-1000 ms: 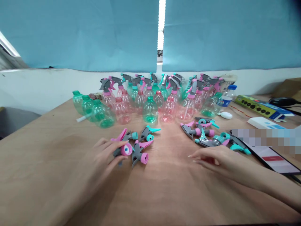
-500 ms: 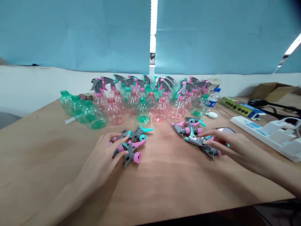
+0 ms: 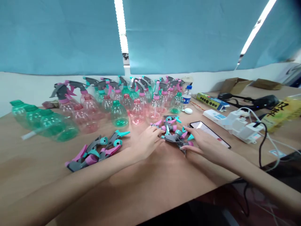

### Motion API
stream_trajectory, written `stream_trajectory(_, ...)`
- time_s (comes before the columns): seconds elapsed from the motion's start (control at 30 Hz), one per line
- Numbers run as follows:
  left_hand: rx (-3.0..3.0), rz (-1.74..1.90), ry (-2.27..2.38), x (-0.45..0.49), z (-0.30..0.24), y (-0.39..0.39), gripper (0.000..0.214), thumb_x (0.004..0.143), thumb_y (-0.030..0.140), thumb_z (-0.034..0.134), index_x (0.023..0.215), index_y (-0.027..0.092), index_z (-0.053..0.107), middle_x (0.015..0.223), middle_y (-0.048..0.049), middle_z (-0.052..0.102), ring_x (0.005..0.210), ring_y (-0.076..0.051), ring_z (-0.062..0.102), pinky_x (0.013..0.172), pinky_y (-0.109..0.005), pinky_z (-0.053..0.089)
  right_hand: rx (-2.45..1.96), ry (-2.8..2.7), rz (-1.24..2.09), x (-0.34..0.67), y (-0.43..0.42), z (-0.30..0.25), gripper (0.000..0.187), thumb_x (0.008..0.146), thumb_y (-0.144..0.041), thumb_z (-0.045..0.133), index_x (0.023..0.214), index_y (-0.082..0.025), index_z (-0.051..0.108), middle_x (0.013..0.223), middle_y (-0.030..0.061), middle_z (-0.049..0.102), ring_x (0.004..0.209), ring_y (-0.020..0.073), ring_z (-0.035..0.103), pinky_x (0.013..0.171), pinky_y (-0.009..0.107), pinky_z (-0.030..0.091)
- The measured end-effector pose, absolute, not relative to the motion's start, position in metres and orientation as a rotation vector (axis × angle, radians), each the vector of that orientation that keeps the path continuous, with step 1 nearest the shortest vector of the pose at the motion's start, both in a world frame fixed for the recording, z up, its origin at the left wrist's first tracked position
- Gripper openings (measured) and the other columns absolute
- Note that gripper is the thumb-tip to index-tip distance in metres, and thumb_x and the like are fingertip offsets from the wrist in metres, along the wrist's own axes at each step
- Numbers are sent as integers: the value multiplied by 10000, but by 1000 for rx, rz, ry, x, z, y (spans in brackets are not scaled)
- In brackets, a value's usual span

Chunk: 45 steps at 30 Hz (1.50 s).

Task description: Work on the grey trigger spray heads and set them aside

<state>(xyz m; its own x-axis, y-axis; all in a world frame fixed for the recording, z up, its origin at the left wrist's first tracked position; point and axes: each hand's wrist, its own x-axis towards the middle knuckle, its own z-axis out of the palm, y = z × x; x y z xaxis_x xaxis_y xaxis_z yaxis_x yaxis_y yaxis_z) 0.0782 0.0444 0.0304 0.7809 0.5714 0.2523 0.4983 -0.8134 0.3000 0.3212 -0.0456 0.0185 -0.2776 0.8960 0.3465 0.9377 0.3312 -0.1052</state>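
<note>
My left hand (image 3: 146, 142) reaches across to the right-hand pile of trigger spray heads (image 3: 173, 137), its fingertips at the pile's left side, slightly apart. On the opposite side, my right hand (image 3: 203, 142) rests at the same pile, with thumb and fingers spread and no single spray head clearly gripped. These heads are grey with pink or turquoise collars and triggers, and my fingers partly hide them. A second pile of spray heads (image 3: 100, 150) lies beyond my left forearm. Behind stand open green bottles (image 3: 119, 114) and pink bottles (image 3: 137, 113), and several bottles fitted with spray heads.
A phone (image 3: 213, 135) lies just beyond my right hand. Further right are a white power strip (image 3: 217, 121) with plugs and cables, a green and blue box (image 3: 210, 101), and black goggles (image 3: 251, 101). A labelled drink bottle (image 3: 187, 95) and white oval object (image 3: 188, 110) stand behind.
My left hand has left the left pile and moved right to the other pile. My right hand stays by that pile. The view has turned to the right.
</note>
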Motion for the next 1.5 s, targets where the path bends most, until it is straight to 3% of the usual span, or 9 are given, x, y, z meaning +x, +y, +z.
stream_trajectory(0.07, 2771, 471, 898, 103, 28, 44, 287, 916, 369, 503, 1097, 169, 603, 1045, -85, 603, 987, -227, 556, 828, -343, 454, -1667, -2218, -247, 321, -47, 9, 756, 853, -646, 410, 1344, -73, 376, 1143, 202, 602, 1044, 326, 573, 858, 455, 469)
stream_trajectory(0.27, 2785, 427, 1059, 158, 33, 50, 545, 887, 586, 401, 734, 143, 679, 755, -110, 606, 814, -283, 596, 690, -370, 450, -1761, -2128, -368, 315, -54, -10, 734, 841, -650, 436, 1290, -70, 441, 1206, 218, 569, 1083, 346, 540, 879, 476, 448)
stream_trajectory(0.53, 2823, 342, 1082, 149, 35, 47, 269, 832, 393, 581, 801, 143, 674, 879, -110, 595, 841, -270, 574, 688, -359, 453, -1703, -2156, -119, 314, -56, -9, 515, 839, -537, 544, 1171, -143, 528, 1181, 170, 582, 1088, 317, 544, 890, 479, 461)
stream_trajectory(0.7, 2661, 491, 1024, 100, 39, 21, 122, 809, 290, 627, 865, 195, 680, 932, -53, 600, 911, -243, 516, 786, -379, 454, -1714, -2099, -96, 331, -40, -16, 992, 672, -709, 596, 1415, -121, 301, 1402, 243, 382, 1317, 412, 310, 1008, 580, 336)
stream_trajectory(0.8, 2548, 563, 1038, 70, 40, -1, 149, 807, 257, 646, 951, 230, 668, 1014, -34, 615, 946, -236, 501, 825, -381, 448, -1793, -2128, 54, 329, -29, -16, 1092, 640, -745, 588, 1460, -123, 222, 1465, 238, 295, 1361, 415, 227, 1041, 577, 299)
stream_trajectory(1.0, 2325, 736, 1219, 33, 31, -24, 265, 834, 223, 615, 1095, 270, 616, 1106, -25, 587, 1045, -223, 494, 897, -372, 424, -1718, -2245, 145, 309, -19, -7, 847, 736, -662, 569, 1381, -142, 397, 1481, 188, 290, 1386, 350, 209, 1076, 501, 301)
stream_trajectory(1.23, 2171, 688, 1252, 33, 19, -21, 296, 824, 227, 610, 1118, 261, 598, 880, -1, 593, 700, -156, 520, 672, -299, 462, -1602, -2475, 191, 317, -4, 17, 718, 650, -571, 708, 1221, -161, 562, 1315, 178, 508, 1222, 385, 449, 950, 510, 408)
stream_trajectory(1.33, 2141, 693, 1205, 36, 17, -20, 244, 818, 194, 607, 1054, 255, 619, 882, 3, 592, 715, -153, 529, 653, -276, 448, -1578, -2420, 240, 309, 1, 42, 478, 798, -500, 600, 1155, -183, 590, 1144, 129, 623, 1004, 300, 593, 795, 415, 480)
stream_trajectory(1.5, 2057, 721, 1151, 34, 11, -19, 224, 821, 164, 590, 1025, 257, 600, 897, 11, 599, 717, -148, 533, 640, -264, 437, -1203, -2172, 250, 254, -3, 53, 168, 894, -282, 505, 917, -184, 639, 837, 31, 691, 721, 144, 627, 623, 238, 456)
